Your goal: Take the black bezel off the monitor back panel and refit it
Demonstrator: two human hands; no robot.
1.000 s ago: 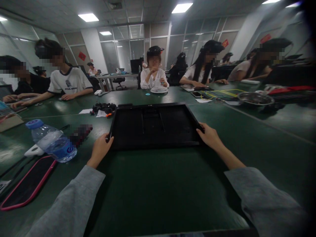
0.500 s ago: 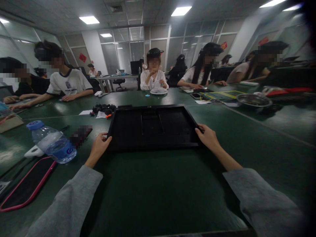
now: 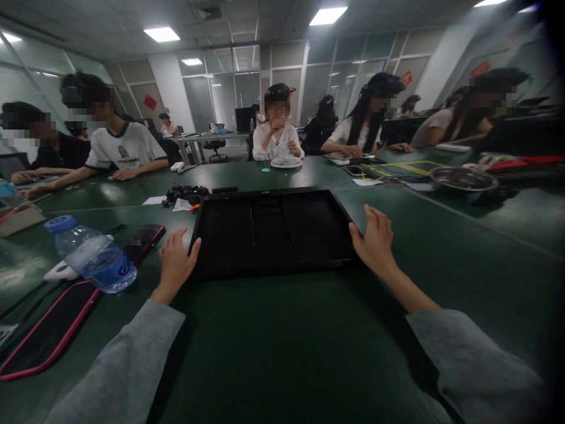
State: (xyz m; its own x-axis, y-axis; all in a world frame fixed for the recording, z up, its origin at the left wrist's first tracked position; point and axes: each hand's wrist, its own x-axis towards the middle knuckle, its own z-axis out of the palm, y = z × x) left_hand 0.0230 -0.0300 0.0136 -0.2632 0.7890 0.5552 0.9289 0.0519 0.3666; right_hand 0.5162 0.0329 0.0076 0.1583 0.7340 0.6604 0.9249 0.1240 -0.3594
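Two bare hands flank one black, rectangular, shallow tray-like panel with a raised rim (image 3: 225, 235), which lies at the centre of the frame on one dark green, glossy table (image 3: 273, 341). Two thin, straight ridges run down the panel's inner face. The left hand (image 3: 178, 259), left of centre, has its grip slack: fingers spread and raised, thumb at the panel's left rim. The right hand (image 3: 375, 244), right of centre, is likewise released, four fingers lifted clear and the thumb at the right rim; whether either thumb touches it I cannot tell. Two grey fabric sleeves (image 3: 119, 359) fill the lower corners. At the left are one clear plastic bottle with a blue cap (image 3: 95, 256), tilted in view, one flat black object with a pinkish-red border (image 3: 53, 335) below it, and one dark, red-edged slab (image 3: 152, 241) just beside it. Above the left hand lie one tangled black bundle (image 3: 185, 193) and two white paper slips (image 3: 154, 201). One white slotted round object (image 3: 286, 162) sits at upper centre, before one person in white (image 3: 277, 141); one shiny metal bowl (image 3: 463, 178) stands at the right.
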